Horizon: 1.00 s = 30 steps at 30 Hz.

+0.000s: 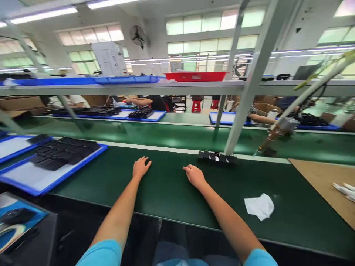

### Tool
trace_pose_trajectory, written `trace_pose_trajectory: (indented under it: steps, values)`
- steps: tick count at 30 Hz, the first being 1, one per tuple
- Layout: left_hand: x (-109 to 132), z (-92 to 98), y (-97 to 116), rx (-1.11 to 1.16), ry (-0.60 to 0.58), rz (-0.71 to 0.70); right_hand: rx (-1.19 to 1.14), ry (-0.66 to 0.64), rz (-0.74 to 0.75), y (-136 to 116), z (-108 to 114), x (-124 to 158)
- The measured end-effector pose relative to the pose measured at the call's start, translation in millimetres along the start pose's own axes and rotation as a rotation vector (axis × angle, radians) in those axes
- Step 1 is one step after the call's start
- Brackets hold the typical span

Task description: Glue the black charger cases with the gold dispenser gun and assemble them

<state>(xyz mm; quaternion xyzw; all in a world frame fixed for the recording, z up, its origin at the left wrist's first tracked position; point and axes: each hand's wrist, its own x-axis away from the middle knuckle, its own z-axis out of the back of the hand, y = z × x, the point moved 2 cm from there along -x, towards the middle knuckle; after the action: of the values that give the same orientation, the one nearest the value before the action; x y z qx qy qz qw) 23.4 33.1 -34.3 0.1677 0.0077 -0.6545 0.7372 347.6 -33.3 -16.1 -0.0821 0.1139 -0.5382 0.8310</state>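
Note:
My left hand (141, 167) rests palm down on the green bench top (172, 192), fingers loosely curled, holding nothing. My right hand (194, 175) lies on the same surface a little to the right, fingers loosely bent, also with nothing in it. Just beyond my right hand a small black part (217, 158) sits at the foot of a slanted metal post (244, 96). A crumpled white cloth (260, 207) lies to the right of my right forearm.
A blue tray (30, 177) with several flat black parts lies at left. A hanging power screwdriver (274, 135) dangles at right above a brown cardboard sheet (324, 181). Across the green conveyor (177, 135), other people work at blue trays. Blue and red trays sit on the overhead shelf (155, 88).

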Motion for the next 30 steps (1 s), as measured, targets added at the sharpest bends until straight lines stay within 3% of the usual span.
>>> trace_pose_trajectory:
  steps: [11,30]
  values:
    - [-8,-13.7,-12,-0.034,0.007,0.003,-0.043,-0.017,0.036,2,-1,2]
    - [-13,-16.1,-17,-0.046,0.035,-0.038,-0.009,0.035,0.048,7,-3,-1]
